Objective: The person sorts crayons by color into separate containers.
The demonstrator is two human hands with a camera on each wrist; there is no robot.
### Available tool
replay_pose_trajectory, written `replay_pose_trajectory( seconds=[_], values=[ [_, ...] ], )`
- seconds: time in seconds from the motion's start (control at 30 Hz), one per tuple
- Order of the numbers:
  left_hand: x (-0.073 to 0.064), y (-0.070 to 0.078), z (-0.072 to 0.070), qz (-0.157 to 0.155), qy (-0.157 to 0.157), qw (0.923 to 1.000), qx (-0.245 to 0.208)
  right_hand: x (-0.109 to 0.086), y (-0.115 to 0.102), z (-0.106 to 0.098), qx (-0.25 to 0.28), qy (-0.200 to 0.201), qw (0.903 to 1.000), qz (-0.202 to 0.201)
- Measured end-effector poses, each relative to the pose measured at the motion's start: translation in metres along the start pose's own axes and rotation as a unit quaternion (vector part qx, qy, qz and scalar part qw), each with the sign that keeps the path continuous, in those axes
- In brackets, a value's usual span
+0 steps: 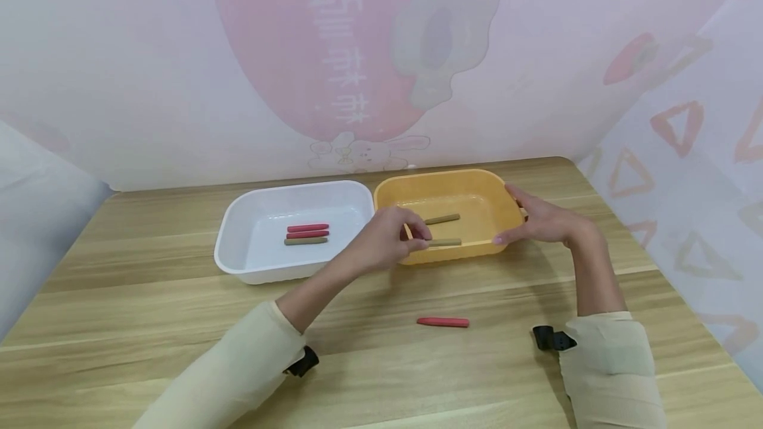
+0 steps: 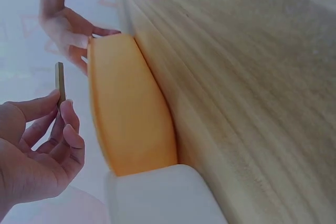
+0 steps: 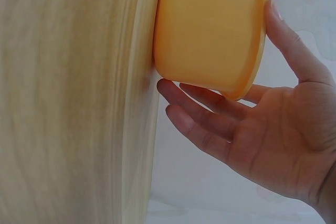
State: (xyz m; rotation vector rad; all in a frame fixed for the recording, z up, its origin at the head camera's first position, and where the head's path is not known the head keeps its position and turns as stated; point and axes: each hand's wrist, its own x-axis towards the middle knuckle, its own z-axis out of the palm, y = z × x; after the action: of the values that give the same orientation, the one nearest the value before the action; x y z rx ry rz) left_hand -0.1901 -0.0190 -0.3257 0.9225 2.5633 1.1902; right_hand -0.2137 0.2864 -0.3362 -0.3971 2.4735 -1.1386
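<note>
My left hand [image 1: 387,238] pinches an olive-brown crayon [image 1: 447,242] between thumb and fingertips, above the front of the yellow tray [image 1: 484,217]. In the left wrist view that crayon [image 2: 60,77] sticks up clear of the tray's rim. A second olive-brown crayon [image 1: 444,219] lies inside the yellow tray. At that tray's right end, my right hand [image 1: 544,220] grips it, thumb on the front rim and fingers round the end wall. The right wrist view shows the thumb [image 3: 294,51] at the rim and fingertips near the base.
Left of the yellow tray, side by side with it, stands a white tray [image 1: 229,250] holding two red crayons [image 1: 307,227] and one olive-brown crayon [image 1: 306,241]. Another red crayon [image 1: 443,322] lies on the wooden table [image 1: 369,376] in front. A printed wall [image 1: 149,85] rises behind.
</note>
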Motion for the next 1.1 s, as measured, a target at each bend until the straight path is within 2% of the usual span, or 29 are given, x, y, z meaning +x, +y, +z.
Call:
replay_pose_trajectory(
  seconds=[0.27,0.5,0.8,0.93,1.1],
  values=[
    [0.015,-0.012,0.001,-0.030,0.031,0.9989,-0.019,0.000,0.001,0.000,-0.011,0.003,0.9998,0.013],
    [0.030,-0.019,0.004,-0.048,0.059,0.9971,-0.002,0.001,0.000,0.000,-0.016,0.003,0.9997,0.016],
    [0.049,-0.028,0.013,-0.056,0.059,0.9967,0.010,0.000,0.000,0.000,-0.010,0.002,0.9998,0.014],
    [0.057,-0.031,0.018,-0.055,0.058,0.9964,0.029,-0.001,0.000,0.000,-0.010,0.002,0.9998,0.017],
    [0.066,-0.033,0.026,-0.079,0.051,0.9944,0.047,-0.001,0.001,0.000,-0.010,0.003,0.9998,0.017]
  ],
)
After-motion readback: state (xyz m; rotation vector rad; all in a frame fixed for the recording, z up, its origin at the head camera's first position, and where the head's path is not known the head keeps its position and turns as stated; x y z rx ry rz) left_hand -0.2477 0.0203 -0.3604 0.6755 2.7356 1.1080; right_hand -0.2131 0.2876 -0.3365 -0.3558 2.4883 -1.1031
